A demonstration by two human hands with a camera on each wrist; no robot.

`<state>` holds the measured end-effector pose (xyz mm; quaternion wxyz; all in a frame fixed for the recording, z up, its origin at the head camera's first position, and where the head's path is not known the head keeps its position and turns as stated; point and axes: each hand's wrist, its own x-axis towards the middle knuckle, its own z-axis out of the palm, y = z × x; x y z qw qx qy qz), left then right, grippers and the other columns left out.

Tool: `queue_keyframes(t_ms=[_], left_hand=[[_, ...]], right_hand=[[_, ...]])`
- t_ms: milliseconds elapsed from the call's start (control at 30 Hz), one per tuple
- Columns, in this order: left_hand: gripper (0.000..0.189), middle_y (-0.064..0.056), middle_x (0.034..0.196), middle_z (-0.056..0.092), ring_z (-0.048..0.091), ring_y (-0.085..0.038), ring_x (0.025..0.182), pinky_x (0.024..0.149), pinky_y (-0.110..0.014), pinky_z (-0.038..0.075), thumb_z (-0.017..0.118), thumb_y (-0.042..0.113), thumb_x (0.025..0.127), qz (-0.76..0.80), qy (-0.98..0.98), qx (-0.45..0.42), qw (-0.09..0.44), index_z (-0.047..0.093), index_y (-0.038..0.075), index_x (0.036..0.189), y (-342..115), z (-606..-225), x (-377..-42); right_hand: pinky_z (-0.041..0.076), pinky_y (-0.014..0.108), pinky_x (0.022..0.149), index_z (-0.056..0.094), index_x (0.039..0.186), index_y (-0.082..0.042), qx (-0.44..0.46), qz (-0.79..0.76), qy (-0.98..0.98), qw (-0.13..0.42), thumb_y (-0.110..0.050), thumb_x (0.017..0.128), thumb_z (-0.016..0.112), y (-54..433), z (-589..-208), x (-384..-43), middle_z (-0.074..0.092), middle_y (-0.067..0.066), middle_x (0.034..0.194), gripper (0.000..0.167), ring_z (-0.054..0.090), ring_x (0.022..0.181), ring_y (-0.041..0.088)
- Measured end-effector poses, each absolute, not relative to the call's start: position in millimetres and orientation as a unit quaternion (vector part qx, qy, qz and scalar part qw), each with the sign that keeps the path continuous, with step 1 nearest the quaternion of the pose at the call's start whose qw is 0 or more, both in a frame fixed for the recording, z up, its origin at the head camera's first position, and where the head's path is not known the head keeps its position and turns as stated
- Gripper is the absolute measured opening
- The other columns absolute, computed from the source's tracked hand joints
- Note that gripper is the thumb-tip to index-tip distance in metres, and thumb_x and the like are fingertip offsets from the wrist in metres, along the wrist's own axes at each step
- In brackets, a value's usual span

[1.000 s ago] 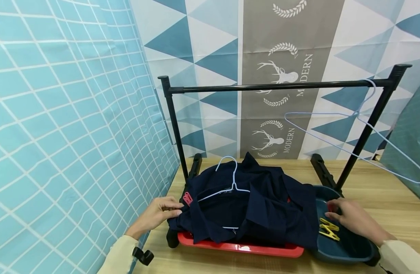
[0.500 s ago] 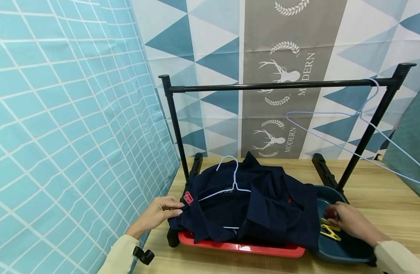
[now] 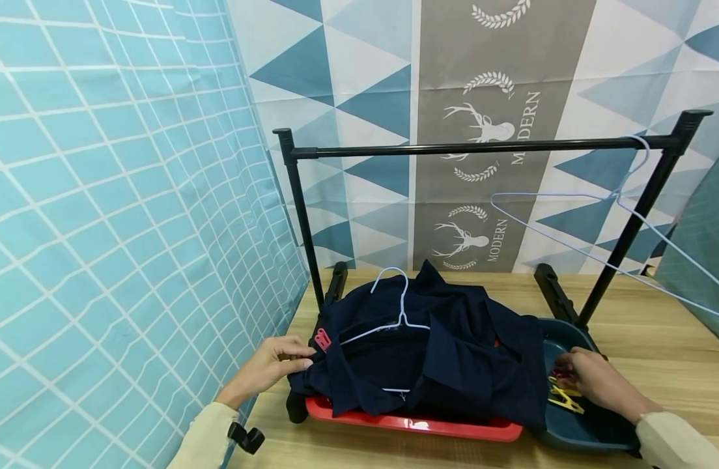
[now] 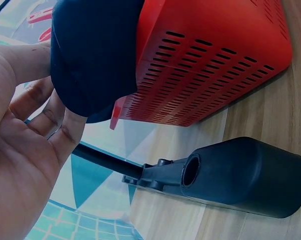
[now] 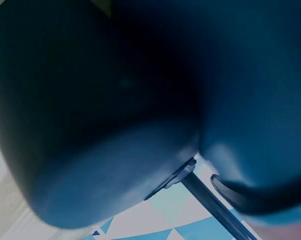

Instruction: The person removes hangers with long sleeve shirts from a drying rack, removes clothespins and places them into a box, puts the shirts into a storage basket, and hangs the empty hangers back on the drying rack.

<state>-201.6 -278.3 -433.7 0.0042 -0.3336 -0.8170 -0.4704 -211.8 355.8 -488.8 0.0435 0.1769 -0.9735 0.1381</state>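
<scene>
A navy collared shirt (image 3: pixel 471 365) lies over a red basket (image 3: pixel 418 425), with a pale blue wire hanger (image 3: pixel 402 306) inside its neckline. A red clothespin (image 3: pixel 322 339) sits on the shirt's left shoulder. Just below it, my left hand (image 3: pixel 266 365) pinches the shirt's edge; the left wrist view shows thumb and fingers on the cloth (image 4: pixel 95 55). My right hand (image 3: pixel 594 378) reaches into a dark blue bin (image 3: pixel 606 433) at the right. Its curled fingers hold a small red clothespin (image 3: pixel 561 374), partly hidden, beside yellow clothespins (image 3: pixel 566 400).
A black rack (image 3: pixel 453 148) stands over the basket, its feet on the wooden table (image 3: pixel 641 326). Another wire hanger (image 3: pixel 570 244) hangs at the bar's right end. A blue tiled-pattern sheet (image 3: pixel 131 195) rises close on the left. In the right wrist view the bin wall (image 5: pixel 115 170) fills most of the frame.
My right hand has shifted slightly left and down inside the bin, bringing its fingers closer to the yellow clothespins. The left hand keeps its pinch on the shirt.
</scene>
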Motion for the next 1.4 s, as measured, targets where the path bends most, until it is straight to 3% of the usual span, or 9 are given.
queue_keyframes(t_ms=[133, 367, 667, 933, 1200, 1400], left_hand=[[0.023, -0.002, 0.100, 0.070, 0.056, -0.011, 0.078, 0.065, -0.028, 0.050, 0.070, 0.010, 0.099, -0.468, -0.820, -0.329, 0.001, 0.078, 0.008, 0.120, -278.1, -433.5, -200.4], [0.023, -0.006, 0.100, 0.071, 0.055, -0.013, 0.077, 0.065, -0.028, 0.049, 0.069, 0.007, 0.099, -0.475, -0.814, -0.335, 0.002, 0.078, 0.005, 0.119, -278.0, -432.8, -199.0], [0.023, -0.005, 0.100, 0.071, 0.054, -0.012, 0.075, 0.063, -0.028, 0.048, 0.069, 0.007, 0.098, -0.483, -0.814, -0.323, 0.000, 0.078, 0.006, 0.119, -276.8, -434.1, -198.4], [0.023, -0.006, 0.095, 0.070, 0.052, -0.012, 0.072, 0.060, -0.028, 0.046, 0.070, 0.007, 0.098, -0.482, -0.816, -0.320, 0.005, 0.078, 0.004, 0.119, -277.8, -432.5, -200.1], [0.023, -0.002, 0.091, 0.069, 0.052, -0.010, 0.072, 0.062, -0.027, 0.046, 0.070, 0.010, 0.099, -0.477, -0.820, -0.316, 0.000, 0.079, 0.009, 0.120, -274.9, -428.8, -201.4], [0.023, -0.007, 0.091, 0.067, 0.051, -0.013, 0.070, 0.061, -0.027, 0.046, 0.069, 0.006, 0.099, -0.490, -0.810, -0.321, 0.000, 0.077, 0.004, 0.120, -275.0, -429.2, -200.3]], right_hand=[[0.046, 0.032, 0.061, 0.076, 0.098, 0.000, 0.163, 0.155, -0.973, 0.049, -0.009, 0.086, 0.082, 353.8, -482.1, -212.7, 0.059, -0.003, 0.079, 0.015, 0.049, 0.069, 0.011], [0.050, 0.033, 0.062, 0.076, 0.103, 0.001, 0.131, 0.212, -0.966, 0.064, -0.010, 0.094, 0.074, 343.8, -456.7, -209.3, 0.073, 0.010, 0.096, 0.014, 0.059, 0.074, 0.015], [0.045, 0.028, 0.059, 0.077, 0.107, -0.007, 0.155, 0.240, -0.949, 0.130, -0.021, 0.102, 0.068, 318.3, -424.7, -198.4, 0.073, 0.002, 0.097, 0.017, 0.056, 0.068, 0.005], [0.044, 0.027, 0.058, 0.078, 0.111, -0.010, 0.179, 0.264, -0.937, 0.142, -0.025, 0.103, 0.066, 283.1, -393.3, -193.1, 0.074, -0.001, 0.098, 0.020, 0.054, 0.067, 0.005], [0.036, 0.026, 0.054, 0.079, 0.109, -0.015, 0.231, 0.260, -0.919, 0.184, -0.022, 0.101, 0.069, 251.2, -375.3, -191.4, 0.057, -0.012, 0.069, 0.015, 0.042, 0.056, 0.003], [0.040, 0.026, 0.054, 0.078, 0.108, -0.020, 0.274, 0.276, -0.904, 0.177, -0.023, 0.102, 0.068, 228.2, -364.0, -196.2, 0.055, -0.015, 0.065, 0.012, 0.046, 0.054, 0.002]])
